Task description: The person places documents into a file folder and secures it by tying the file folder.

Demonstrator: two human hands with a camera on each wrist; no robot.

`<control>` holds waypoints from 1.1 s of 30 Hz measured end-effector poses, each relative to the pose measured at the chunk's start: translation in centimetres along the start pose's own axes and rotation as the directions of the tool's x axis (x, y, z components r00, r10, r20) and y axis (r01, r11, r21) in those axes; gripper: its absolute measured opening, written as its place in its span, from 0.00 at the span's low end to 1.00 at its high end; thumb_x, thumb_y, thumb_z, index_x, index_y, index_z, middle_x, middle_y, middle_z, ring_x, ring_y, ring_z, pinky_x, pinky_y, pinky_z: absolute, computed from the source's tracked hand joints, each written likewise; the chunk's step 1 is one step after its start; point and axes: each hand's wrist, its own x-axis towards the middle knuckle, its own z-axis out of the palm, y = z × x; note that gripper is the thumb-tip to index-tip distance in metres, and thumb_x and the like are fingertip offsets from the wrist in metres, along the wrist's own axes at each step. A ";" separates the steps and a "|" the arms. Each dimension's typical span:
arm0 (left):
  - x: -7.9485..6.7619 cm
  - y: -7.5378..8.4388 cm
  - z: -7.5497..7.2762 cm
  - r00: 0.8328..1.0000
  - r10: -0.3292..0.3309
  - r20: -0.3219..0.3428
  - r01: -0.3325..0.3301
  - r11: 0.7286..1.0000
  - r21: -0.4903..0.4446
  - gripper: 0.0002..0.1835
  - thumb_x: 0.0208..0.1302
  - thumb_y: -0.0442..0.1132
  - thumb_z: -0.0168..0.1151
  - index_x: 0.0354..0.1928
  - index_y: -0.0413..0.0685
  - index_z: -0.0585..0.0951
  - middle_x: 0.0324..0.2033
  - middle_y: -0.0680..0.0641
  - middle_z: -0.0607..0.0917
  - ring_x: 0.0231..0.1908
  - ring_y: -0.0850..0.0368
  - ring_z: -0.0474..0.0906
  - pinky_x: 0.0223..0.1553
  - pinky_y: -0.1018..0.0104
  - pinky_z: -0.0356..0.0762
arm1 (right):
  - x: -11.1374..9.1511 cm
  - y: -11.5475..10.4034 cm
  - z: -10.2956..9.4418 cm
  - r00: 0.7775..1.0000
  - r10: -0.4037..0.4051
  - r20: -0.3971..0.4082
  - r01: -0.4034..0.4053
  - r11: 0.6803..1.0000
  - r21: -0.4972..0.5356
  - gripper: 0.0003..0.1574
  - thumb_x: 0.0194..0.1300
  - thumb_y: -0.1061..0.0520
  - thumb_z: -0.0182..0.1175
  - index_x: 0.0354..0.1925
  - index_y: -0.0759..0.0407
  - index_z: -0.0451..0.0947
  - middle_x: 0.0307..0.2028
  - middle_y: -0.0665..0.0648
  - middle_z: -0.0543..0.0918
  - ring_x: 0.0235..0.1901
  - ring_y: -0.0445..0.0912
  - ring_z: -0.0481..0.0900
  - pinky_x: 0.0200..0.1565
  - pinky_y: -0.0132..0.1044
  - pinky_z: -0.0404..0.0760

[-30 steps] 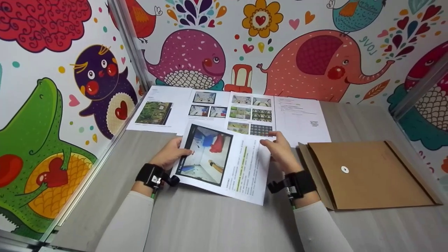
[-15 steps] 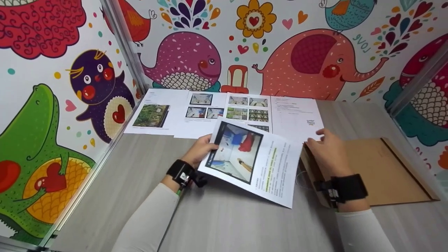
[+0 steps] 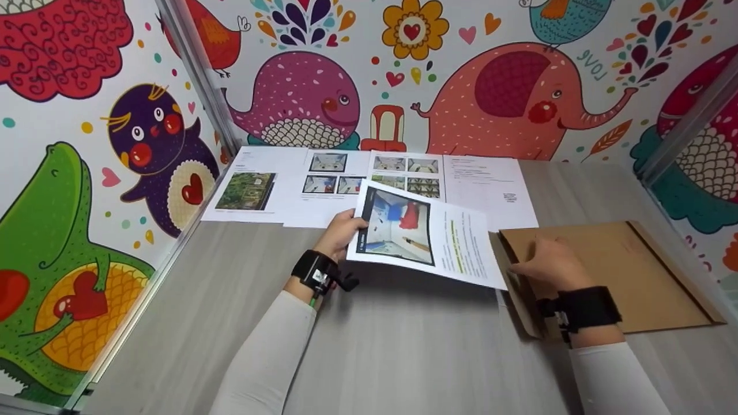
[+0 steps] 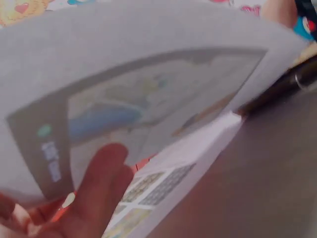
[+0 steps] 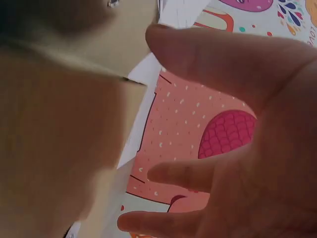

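My left hand pinches the left edge of a printed sheet of paper, thumb on top, and holds it raised above the table. The sheet carries a framed photo and text with yellow highlighting; its right end droops towards the brown document envelope. In the left wrist view, the sheet curves upward beyond my thumb. My right hand is over the envelope's left side, by its flap. The right wrist view shows its thumb and fingers spread, apart from the blurred brown cardboard.
Several printed pages lie side by side at the back of the grey table, including a page with a green picture and a text page. A cartoon-printed wall stands behind, and another on the left.
My right hand has let go of the sheet's right side and moved right onto the envelope. My left hand has carried the sheet rightward, and its near edge has lifted.
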 end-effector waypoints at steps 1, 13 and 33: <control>-0.2 0.1 0.1 1.000 -0.007 -0.006 0.007 1.000 -0.023 0.21 0.66 0.28 0.48 0.60 0.34 0.73 0.41 0.42 0.85 0.36 0.55 0.85 0.40 0.60 0.87 | 0.2 -0.1 0.0 1.000 0.001 0.001 -0.001 1.000 -0.006 0.42 0.51 0.40 0.72 0.46 0.74 0.71 0.39 0.71 0.74 0.39 0.61 0.69 0.36 0.49 0.75; -1.8 0.7 2.1 1.000 -0.007 -0.001 0.007 0.993 -0.118 0.20 0.66 0.27 0.45 0.60 0.33 0.71 0.44 0.38 0.84 0.39 0.51 0.85 0.45 0.53 0.87 | 1.5 0.0 0.9 0.997 -0.047 0.066 0.049 0.998 -0.036 0.49 0.44 0.50 0.74 0.56 0.76 0.67 0.45 0.74 0.75 0.44 0.64 0.68 0.42 0.55 0.76; -3.2 1.0 3.7 0.992 -0.028 0.126 0.028 1.000 0.001 0.25 0.64 0.26 0.45 0.64 0.35 0.69 0.52 0.32 0.83 0.41 0.48 0.86 0.45 0.52 0.87 | 0.3 0.5 0.0 0.987 0.011 0.160 -0.038 0.986 0.164 0.23 0.55 0.62 0.53 0.50 0.72 0.69 0.32 0.63 0.74 0.28 0.54 0.75 0.26 0.39 0.75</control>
